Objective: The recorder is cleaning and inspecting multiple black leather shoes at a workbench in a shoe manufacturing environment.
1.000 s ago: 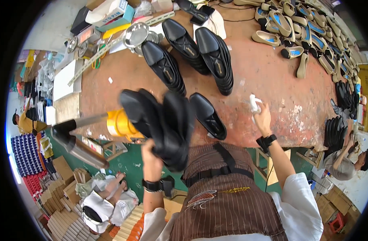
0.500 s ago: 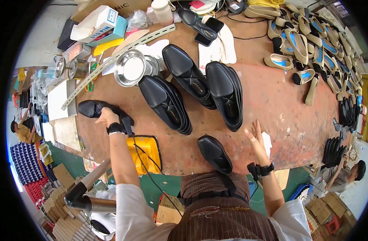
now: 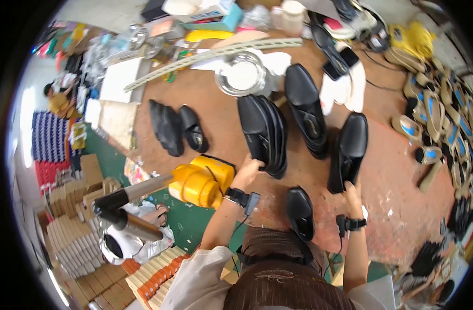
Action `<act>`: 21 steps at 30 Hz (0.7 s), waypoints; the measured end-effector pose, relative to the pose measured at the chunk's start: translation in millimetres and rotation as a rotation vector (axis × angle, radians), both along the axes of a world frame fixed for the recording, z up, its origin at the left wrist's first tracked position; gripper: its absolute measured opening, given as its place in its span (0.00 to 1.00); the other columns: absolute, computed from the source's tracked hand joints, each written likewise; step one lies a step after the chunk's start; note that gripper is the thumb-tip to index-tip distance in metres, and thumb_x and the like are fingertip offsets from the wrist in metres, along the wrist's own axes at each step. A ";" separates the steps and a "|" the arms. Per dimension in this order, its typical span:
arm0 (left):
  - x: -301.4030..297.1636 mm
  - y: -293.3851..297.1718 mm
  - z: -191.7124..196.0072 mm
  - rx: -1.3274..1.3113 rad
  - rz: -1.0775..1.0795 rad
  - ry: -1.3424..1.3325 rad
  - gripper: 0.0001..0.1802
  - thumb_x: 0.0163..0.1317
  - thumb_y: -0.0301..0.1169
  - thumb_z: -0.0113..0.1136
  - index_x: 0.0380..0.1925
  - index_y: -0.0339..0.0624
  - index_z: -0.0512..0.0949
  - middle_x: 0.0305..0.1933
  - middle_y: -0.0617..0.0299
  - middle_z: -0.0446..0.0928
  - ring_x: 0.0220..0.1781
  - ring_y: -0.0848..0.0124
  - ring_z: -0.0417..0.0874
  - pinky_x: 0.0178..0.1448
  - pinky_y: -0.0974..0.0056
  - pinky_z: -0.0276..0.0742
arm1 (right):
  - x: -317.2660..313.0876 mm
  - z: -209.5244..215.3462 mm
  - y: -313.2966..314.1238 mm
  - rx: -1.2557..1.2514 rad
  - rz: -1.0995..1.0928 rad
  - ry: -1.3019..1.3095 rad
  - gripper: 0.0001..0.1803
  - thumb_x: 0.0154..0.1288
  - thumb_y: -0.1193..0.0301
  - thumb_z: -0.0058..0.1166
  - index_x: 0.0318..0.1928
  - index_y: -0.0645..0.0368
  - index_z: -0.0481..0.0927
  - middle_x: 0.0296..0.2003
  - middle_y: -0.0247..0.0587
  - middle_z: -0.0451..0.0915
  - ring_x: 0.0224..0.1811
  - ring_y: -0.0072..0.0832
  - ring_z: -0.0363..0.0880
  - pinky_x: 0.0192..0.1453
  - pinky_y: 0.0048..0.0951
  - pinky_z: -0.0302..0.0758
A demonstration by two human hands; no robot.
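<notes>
Three nested stacks of black leather loafers stand on the worn reddish-brown table. My left hand [image 3: 250, 171] is closed on the heel end of the left stack of loafers [image 3: 253, 124]. At the right stack of loafers [image 3: 351, 137], my right hand [image 3: 353, 195] grips the heel end, its fingers partly hidden by the shoes. Between them and farther back is the middle stack of loafers [image 3: 302, 93], untouched. A single black loafer [image 3: 299, 206] lies at the table's near edge. Off to the left, a dark, creased shoe-shaped piece [image 3: 165, 128] rests beside a small black shoe [image 3: 193, 130].
A yellow machine [image 3: 198, 182] with a metal arm stands at the near-left edge. Behind the stacks are a steel bowl [image 3: 240, 74] and a slotted metal strip [image 3: 210, 54]. Many beige flat shoes [image 3: 434, 111] are heaped at right. A phone [image 3: 341, 63] lies at the back.
My left hand has left the shoe at far left and gripped the left stack. My right hand, open in the air before, now grips the right stack. The view has turned leftward.
</notes>
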State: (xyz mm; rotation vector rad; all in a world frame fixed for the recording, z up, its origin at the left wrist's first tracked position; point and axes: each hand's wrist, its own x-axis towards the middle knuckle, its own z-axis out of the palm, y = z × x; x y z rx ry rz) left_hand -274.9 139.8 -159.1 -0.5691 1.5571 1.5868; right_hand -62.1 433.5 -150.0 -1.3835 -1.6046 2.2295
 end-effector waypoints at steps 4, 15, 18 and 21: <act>15.5 -13.1 49.9 0.301 0.124 -0.178 0.29 0.54 0.15 0.48 0.60 0.38 0.65 0.56 0.49 0.71 0.55 0.53 0.76 0.48 0.44 0.79 | 2.1 8.5 0.5 -0.022 0.050 -0.045 0.33 0.58 0.76 0.38 0.68 0.59 0.54 0.55 0.49 0.69 0.50 0.38 0.76 0.48 0.37 0.78; -117.5 -132.2 120.6 0.404 0.617 0.108 0.24 0.64 0.36 0.43 0.52 0.25 0.67 0.56 0.44 0.71 0.60 0.43 0.69 0.65 0.38 0.62 | 2.6 -1.3 6.3 0.114 0.170 -0.105 0.34 0.52 0.78 0.42 0.64 0.66 0.60 0.53 0.46 0.71 0.50 0.32 0.74 0.48 0.29 0.75; -136.8 -155.4 99.1 0.403 1.125 0.194 0.24 0.62 0.33 0.47 0.55 0.27 0.63 0.58 0.47 0.69 0.61 0.48 0.69 0.64 0.42 0.66 | -3.9 3.3 2.2 0.209 0.122 -0.070 0.40 0.46 0.79 0.45 0.66 0.66 0.56 0.54 0.51 0.71 0.58 0.37 0.69 0.64 0.30 0.62; -82.2 -79.3 70.8 0.017 0.792 0.215 0.19 0.64 0.32 0.50 0.55 0.45 0.66 0.48 0.58 0.74 0.50 0.64 0.77 0.54 0.59 0.76 | -3.7 12.2 5.2 0.267 0.091 -0.089 0.43 0.47 0.80 0.44 0.68 0.64 0.51 0.57 0.53 0.69 0.62 0.38 0.65 0.66 0.29 0.59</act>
